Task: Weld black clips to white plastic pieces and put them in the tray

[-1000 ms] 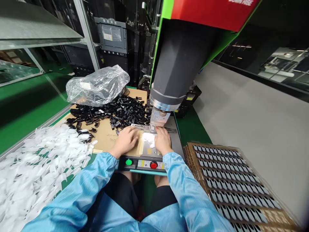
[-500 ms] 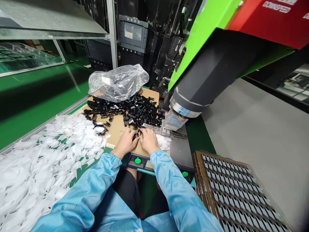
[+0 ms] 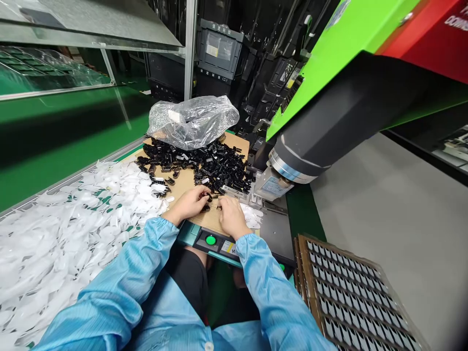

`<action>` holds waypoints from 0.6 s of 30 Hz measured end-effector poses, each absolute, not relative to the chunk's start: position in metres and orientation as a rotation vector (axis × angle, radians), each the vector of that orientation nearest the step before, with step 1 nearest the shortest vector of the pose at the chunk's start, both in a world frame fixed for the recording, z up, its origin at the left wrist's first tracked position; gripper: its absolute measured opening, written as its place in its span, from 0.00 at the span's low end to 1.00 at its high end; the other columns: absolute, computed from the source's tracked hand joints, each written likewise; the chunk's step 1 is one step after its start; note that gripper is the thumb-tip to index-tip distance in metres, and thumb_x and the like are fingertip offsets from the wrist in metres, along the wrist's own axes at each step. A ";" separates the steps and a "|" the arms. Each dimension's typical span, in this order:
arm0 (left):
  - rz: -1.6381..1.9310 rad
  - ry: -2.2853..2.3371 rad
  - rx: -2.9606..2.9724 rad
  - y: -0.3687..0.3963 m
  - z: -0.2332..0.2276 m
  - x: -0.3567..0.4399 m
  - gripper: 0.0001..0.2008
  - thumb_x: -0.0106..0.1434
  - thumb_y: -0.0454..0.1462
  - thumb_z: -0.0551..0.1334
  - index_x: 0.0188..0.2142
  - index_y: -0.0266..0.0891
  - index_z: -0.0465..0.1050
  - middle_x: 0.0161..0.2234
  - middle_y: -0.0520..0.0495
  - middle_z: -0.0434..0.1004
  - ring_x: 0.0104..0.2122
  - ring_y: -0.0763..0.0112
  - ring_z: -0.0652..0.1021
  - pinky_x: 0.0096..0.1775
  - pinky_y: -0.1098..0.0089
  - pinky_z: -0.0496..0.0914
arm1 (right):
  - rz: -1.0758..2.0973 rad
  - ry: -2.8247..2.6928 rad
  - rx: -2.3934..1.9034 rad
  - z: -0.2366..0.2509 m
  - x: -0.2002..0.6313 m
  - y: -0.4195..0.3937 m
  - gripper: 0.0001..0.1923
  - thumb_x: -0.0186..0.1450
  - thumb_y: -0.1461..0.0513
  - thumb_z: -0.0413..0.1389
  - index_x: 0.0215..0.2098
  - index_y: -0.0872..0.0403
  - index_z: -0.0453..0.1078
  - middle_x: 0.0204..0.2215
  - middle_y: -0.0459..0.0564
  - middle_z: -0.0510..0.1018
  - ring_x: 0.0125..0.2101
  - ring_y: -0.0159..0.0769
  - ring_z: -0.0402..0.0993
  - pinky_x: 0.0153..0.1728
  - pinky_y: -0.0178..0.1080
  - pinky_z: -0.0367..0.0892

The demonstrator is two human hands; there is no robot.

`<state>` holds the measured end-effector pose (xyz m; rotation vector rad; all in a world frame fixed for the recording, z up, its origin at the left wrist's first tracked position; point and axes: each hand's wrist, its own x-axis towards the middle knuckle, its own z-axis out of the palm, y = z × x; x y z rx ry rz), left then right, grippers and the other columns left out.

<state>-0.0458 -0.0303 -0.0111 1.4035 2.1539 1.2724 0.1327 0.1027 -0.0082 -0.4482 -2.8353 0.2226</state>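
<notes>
Both hands sit close together on the brown cardboard sheet [image 3: 183, 183], right at the near edge of the heap of small black plastic parts [image 3: 204, 163]. The left hand [image 3: 190, 202] curls its fingers around a small black part [image 3: 206, 197], with the fingers bent in a narrow pinch. The right hand [image 3: 230, 217] lies just beside it, fingers bent down onto the cardboard near the same part; I cannot tell if it holds anything. Only a small gap lies between the two hands. Just to the right of the right hand is a little pile of white pieces [image 3: 252, 217] on the grey machine base [image 3: 272, 229]. Below the hands, at the front edge of the base, is a round green button [image 3: 210, 240]. Above and to the right hangs the big dark machine head [image 3: 329, 126] with its metal tip [image 3: 270, 185] close over the base, so there is little room on that side. To the left is more room, but a wide spread of white plastic pieces [image 3: 66, 234] covers the green table. Behind the black heap lies a crumpled clear plastic bag [image 3: 193, 119]. At the lower right stands a stack of brown trays [image 3: 351, 297] filled with rows of parts. Blue sleeves [image 3: 120, 287] cover both arms.
</notes>
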 end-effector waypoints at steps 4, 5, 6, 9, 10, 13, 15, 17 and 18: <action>1.200 2.052 1.534 -0.033 -0.001 -0.041 0.12 0.72 0.41 0.58 0.50 0.42 0.77 0.44 0.46 0.82 0.42 0.62 0.81 0.47 0.61 0.76 | 0.189 -2.878 -0.433 -0.009 0.134 0.107 0.13 0.72 0.69 0.50 0.49 0.50 0.71 0.48 0.53 0.77 0.50 0.46 0.68 0.54 0.46 0.65; 1.153 2.017 1.589 -0.032 0.001 -0.038 0.11 0.72 0.40 0.58 0.48 0.43 0.77 0.43 0.46 0.82 0.41 0.62 0.81 0.46 0.61 0.76 | 0.159 -2.878 -0.441 -0.009 0.135 0.107 0.12 0.72 0.69 0.50 0.48 0.50 0.71 0.48 0.54 0.77 0.50 0.46 0.68 0.53 0.46 0.65; 1.104 1.989 1.643 -0.032 0.003 -0.034 0.10 0.71 0.39 0.59 0.47 0.43 0.77 0.41 0.47 0.82 0.40 0.62 0.81 0.44 0.61 0.76 | 0.132 -2.877 -0.450 -0.008 0.137 0.108 0.12 0.72 0.68 0.51 0.48 0.49 0.72 0.48 0.54 0.77 0.50 0.47 0.68 0.53 0.46 0.65; 1.007 1.941 1.798 -0.028 0.003 -0.016 0.08 0.70 0.36 0.60 0.45 0.43 0.77 0.41 0.45 0.82 0.41 0.60 0.81 0.46 0.60 0.76 | 0.129 -2.834 -0.496 -0.007 0.147 0.111 0.11 0.72 0.66 0.53 0.49 0.50 0.73 0.48 0.55 0.76 0.50 0.48 0.68 0.52 0.46 0.66; 1.002 1.928 1.843 -0.026 0.002 -0.010 0.08 0.69 0.35 0.60 0.45 0.43 0.77 0.43 0.44 0.82 0.43 0.59 0.81 0.48 0.60 0.76 | 0.163 -2.789 -0.519 -0.007 0.153 0.113 0.11 0.72 0.66 0.53 0.50 0.50 0.73 0.48 0.55 0.76 0.50 0.48 0.69 0.52 0.47 0.67; 0.969 1.880 1.923 -0.020 -0.006 0.007 0.09 0.70 0.33 0.60 0.46 0.43 0.77 0.45 0.43 0.82 0.48 0.58 0.82 0.52 0.59 0.76 | 0.339 -2.531 -0.606 -0.013 0.175 0.126 0.12 0.72 0.65 0.53 0.51 0.52 0.74 0.48 0.55 0.76 0.50 0.46 0.71 0.54 0.47 0.68; 0.928 1.868 1.928 -0.017 -0.012 0.012 0.09 0.70 0.34 0.60 0.47 0.43 0.78 0.46 0.44 0.83 0.47 0.58 0.82 0.52 0.59 0.76 | 0.444 -2.316 -0.689 -0.020 0.193 0.140 0.13 0.72 0.65 0.52 0.51 0.53 0.74 0.48 0.56 0.75 0.48 0.45 0.73 0.53 0.45 0.71; 0.924 1.873 1.914 -0.015 -0.018 0.013 0.10 0.71 0.35 0.60 0.48 0.43 0.78 0.47 0.43 0.84 0.48 0.57 0.83 0.53 0.58 0.76 | 0.489 -2.139 -0.795 -0.027 0.209 0.157 0.14 0.71 0.64 0.52 0.51 0.54 0.75 0.47 0.57 0.75 0.41 0.42 0.74 0.48 0.45 0.73; 0.934 1.880 1.906 -0.014 -0.020 0.012 0.10 0.71 0.35 0.60 0.48 0.43 0.79 0.48 0.43 0.84 0.48 0.57 0.83 0.54 0.57 0.76 | 0.494 -2.079 -0.847 -0.030 0.215 0.165 0.14 0.70 0.64 0.52 0.50 0.55 0.76 0.47 0.57 0.75 0.38 0.41 0.74 0.46 0.44 0.74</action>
